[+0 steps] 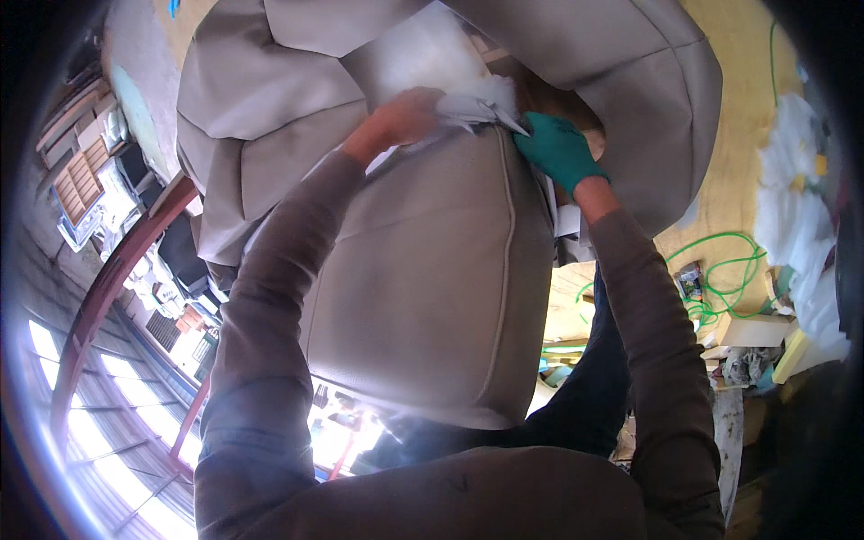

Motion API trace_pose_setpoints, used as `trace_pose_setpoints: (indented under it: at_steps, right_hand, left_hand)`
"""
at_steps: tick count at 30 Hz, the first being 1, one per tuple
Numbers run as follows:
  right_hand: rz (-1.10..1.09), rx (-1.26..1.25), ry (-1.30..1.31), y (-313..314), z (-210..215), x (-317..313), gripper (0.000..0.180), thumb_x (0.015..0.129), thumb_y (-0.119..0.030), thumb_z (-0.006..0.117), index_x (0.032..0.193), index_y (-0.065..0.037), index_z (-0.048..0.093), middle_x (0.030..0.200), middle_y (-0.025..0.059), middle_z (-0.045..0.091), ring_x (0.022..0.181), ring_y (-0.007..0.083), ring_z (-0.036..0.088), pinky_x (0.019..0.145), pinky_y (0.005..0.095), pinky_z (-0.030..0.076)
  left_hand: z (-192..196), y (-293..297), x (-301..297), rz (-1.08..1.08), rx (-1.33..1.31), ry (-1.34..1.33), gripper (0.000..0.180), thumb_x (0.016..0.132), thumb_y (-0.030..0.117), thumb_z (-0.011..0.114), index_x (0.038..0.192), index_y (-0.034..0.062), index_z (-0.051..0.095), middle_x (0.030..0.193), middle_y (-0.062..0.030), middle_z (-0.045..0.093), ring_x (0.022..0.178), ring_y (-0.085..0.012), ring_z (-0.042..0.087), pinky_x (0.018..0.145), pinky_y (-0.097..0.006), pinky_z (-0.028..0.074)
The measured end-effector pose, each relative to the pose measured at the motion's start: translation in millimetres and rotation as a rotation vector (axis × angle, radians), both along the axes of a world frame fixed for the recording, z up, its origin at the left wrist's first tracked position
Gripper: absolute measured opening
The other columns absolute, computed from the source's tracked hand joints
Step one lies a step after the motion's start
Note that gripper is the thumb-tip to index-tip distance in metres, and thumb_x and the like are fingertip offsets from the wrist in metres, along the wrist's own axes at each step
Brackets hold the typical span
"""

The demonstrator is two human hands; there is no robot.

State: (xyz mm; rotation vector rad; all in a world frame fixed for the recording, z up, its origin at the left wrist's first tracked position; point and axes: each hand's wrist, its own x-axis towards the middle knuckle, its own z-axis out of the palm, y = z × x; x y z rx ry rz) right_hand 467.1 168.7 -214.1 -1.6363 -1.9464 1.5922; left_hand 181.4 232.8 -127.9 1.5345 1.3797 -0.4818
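In front of me is a grey-beige upholstered seat cushion [423,270], its cover stitched with a piped seam down the right side. White lining fabric [472,108] sticks up, bunched, at the cushion's far edge. My right hand [560,151], in a green glove, is closed on that fabric near the cushion's far right corner. At the far edge, my bare left hand [403,117] lies against the white fabric, its fingers smeared by motion. Beyond both hands, fluffy white padding [418,54] shows between the padded grey-beige sections [270,99] of the furniture.
A padded grey-beige arm section [652,117] curves round on the right. Past it, a green hose or cord [742,261] lies coiled on the floor near white stuffing [796,189] and a carton [756,330]. A dark red beam [108,288] stands at left.
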Motion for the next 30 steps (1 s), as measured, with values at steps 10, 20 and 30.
trace_pose_setpoints:
  at_steps: [10,20,30]
  right_hand:
    - [-0.073,0.165,-0.157,-16.2,-2.4,-19.5,0.027,0.103,-0.036,0.06,0.097,-0.013,0.072,0.085,0.0201,0.072,0.078,0.0451,0.069,0.067,0.0574,0.052]
    - [-0.092,0.176,-0.171,-19.2,-20.1,-25.2,0.029,0.105,-0.039,0.061,0.097,-0.013,0.07,0.082,0.0205,0.072,0.075,0.0442,0.07,0.065,0.0569,0.052]
    - [-0.165,0.302,-0.114,-4.4,-24.3,-28.3,0.023,0.098,-0.035,0.068,0.101,-0.013,0.07,0.081,0.0189,0.072,0.074,0.0438,0.07,0.065,0.0563,0.053]
  left_hand:
    - [-10.5,-33.6,36.1,0.085,0.381,0.287,0.038,0.092,0.011,0.064,0.13,0.0119,0.069,0.108,-0.0242,0.077,0.101,-0.0474,0.073,0.089,-0.055,0.058]
    - [-48.0,-27.9,15.3,0.005,0.365,0.258,0.038,0.088,0.021,0.07,0.126,0.015,0.071,0.104,-0.0224,0.077,0.098,-0.0432,0.075,0.087,-0.053,0.06]
    - [-47.3,16.1,9.4,-0.027,0.419,-0.038,0.022,0.088,0.011,0.071,0.108,0.0073,0.079,0.101,-0.0188,0.077,0.092,-0.0392,0.075,0.085,-0.045,0.058]
